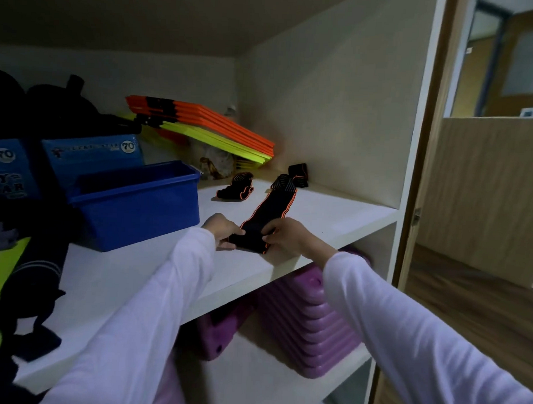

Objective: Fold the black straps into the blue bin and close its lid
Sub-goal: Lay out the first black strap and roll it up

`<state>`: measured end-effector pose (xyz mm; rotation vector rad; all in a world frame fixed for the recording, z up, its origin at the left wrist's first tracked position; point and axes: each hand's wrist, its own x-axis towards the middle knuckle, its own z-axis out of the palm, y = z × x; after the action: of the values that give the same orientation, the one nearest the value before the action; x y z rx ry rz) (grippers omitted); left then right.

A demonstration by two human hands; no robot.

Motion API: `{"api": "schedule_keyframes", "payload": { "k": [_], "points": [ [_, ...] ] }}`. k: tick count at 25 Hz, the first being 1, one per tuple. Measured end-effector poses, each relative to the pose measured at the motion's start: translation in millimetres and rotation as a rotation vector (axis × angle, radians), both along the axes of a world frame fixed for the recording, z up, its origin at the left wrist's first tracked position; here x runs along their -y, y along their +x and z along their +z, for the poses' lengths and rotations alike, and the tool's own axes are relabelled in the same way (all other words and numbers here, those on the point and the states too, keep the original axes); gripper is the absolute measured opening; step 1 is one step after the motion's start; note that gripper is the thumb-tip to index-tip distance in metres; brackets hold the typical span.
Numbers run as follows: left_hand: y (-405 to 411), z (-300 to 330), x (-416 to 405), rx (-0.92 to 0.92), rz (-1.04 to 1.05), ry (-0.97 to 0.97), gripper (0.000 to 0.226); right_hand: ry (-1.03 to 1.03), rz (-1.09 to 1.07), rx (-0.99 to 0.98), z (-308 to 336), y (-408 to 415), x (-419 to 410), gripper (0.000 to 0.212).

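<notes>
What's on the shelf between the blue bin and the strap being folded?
Head view: only the left hand, gripping the strap at its near end. Otherwise bare white shelf runs up to the blue bin.

Dim, bluish light from the right; left side sinks into shadow, soft blur, wide-angle bending at edges
</notes>
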<state>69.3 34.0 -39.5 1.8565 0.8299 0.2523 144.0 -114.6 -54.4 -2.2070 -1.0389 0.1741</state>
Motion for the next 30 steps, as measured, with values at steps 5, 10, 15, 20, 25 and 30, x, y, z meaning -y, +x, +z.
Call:
{"api": "schedule_keyframes", "payload": {
  "k": [5,10,15,20,25,30],
  "points": [
    [-6.8,0.6,0.3,0.125,-0.041,-0.241,0.004,0.008,0.114,0.221,-3.7,-19.7,3.1,0.037],
    [-8.5,-0.6,0.2,0.177,-0.053,-0.419,0.005,0.013,0.060,0.323,-10.8,-24.2,3.0,0.037],
    [-10.3,7.3,-7.4,0.162,-0.288,-0.316,0.012,0.097,0.040,0.126,-0.1,-6.5,12.7,0.032],
    [0.4,5.7,-5.8,0.054,-0.375,0.030,0.011,0.218,0.078,-0.215,10.0,16.6,14.5,0.029],
    [15.1,-1.5,-12.9,0.055,-0.294,-0.053,0.012,0.198,0.079,-0.589,13.5,32.1,9.0,0.019],
    [26.3,-1.7,-15.5,-0.019,-0.187,-0.113,0.018,0.166,-0.058,-0.698,16.7,38.5,-1.5,0.021]
  ]
}}
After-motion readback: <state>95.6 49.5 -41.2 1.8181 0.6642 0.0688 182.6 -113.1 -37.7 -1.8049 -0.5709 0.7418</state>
